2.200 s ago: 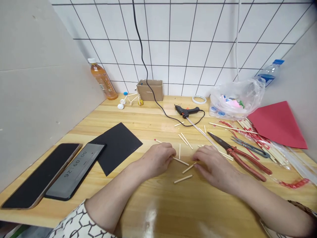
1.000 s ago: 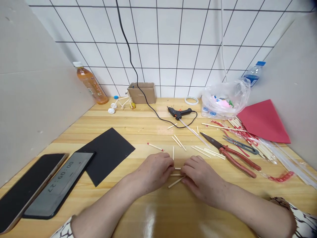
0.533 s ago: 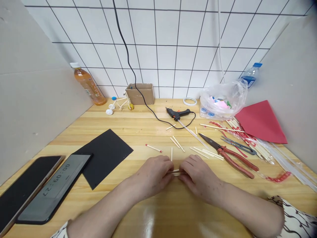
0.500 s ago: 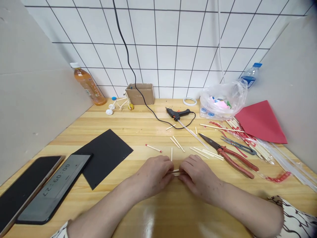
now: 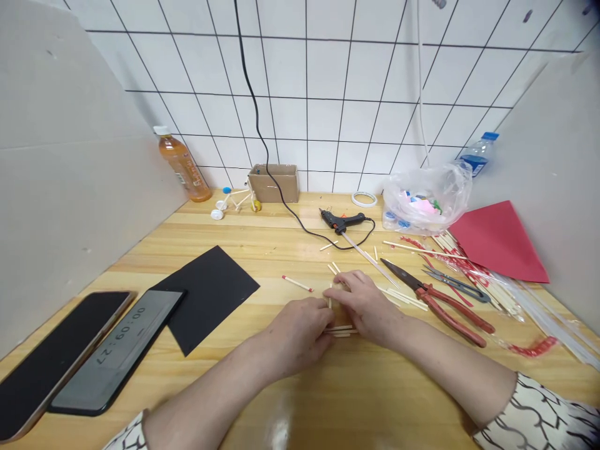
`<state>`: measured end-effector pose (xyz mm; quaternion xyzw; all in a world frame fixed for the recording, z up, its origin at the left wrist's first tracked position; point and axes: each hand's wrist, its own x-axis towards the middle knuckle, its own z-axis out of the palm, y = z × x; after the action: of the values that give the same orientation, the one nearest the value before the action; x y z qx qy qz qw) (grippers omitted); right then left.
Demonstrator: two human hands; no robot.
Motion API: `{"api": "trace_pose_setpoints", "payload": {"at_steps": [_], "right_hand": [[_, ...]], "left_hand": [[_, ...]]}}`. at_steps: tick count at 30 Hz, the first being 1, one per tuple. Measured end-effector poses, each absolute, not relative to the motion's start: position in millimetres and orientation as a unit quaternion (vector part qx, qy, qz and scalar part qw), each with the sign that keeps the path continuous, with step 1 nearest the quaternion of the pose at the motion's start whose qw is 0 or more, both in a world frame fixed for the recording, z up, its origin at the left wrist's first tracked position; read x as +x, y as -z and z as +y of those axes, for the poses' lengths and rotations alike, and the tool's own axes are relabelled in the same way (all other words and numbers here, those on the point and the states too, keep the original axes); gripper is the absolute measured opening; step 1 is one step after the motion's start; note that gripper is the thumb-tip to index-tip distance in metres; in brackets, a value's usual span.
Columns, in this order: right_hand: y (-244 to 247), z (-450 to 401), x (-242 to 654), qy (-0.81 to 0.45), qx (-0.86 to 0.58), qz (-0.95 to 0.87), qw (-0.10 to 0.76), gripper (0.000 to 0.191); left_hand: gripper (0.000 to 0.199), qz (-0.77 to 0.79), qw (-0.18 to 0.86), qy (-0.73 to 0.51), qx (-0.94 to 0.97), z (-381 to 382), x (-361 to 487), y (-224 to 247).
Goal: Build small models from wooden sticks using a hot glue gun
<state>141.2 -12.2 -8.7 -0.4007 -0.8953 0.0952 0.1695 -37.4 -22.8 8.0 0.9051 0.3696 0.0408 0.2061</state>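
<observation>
My left hand [image 5: 302, 328] is closed around the left ends of a few short wooden sticks [image 5: 344, 332], which lie side by side just above the wooden table. My right hand [image 5: 368, 306] reaches over them with its fingers stretched out and a little apart. Its fingertips touch or hover over another short wooden stick [image 5: 330, 297] that points away from me; its thumb is hidden. More cut sticks [image 5: 407, 298] lie right of this hand, and others, partly covered, lie beyond its fingers. A red-tipped stick [image 5: 297, 284] rests to the left.
Red-handled pliers [image 5: 450, 312] and thread snips [image 5: 457, 281] lie right. Behind are a glue gun [image 5: 344, 220], a tape roll [image 5: 364, 199], a plastic bag [image 5: 429, 197] and a cardboard box [image 5: 276, 184]. Black card [image 5: 210, 300] and two phones [image 5: 117, 350] lie left.
My right hand has let go of the held sticks and moved forward to the stick pointing away. My left hand keeps its hold. The view has tilted up and shifted slightly left.
</observation>
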Motion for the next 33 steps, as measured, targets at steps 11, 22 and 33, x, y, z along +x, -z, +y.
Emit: {"api": "trace_pose_setpoints", "payload": {"at_steps": [11,22,33], "right_hand": [[11,-19,146,-0.09,-0.423,-0.885,0.173,0.018],[14,-30,149,-0.173,-0.426,-0.871,0.171,0.017],[-6,-40,152,-0.22,-0.472,-0.846,0.114,0.007]], "left_hand": [[0.009,0.391,0.186,-0.027,0.901,-23,-39,-9],[0.013,0.428,0.175,-0.03,0.886,-23,-38,-15],[0.014,0.412,0.155,-0.027,0.898,-21,-42,-12]]}}
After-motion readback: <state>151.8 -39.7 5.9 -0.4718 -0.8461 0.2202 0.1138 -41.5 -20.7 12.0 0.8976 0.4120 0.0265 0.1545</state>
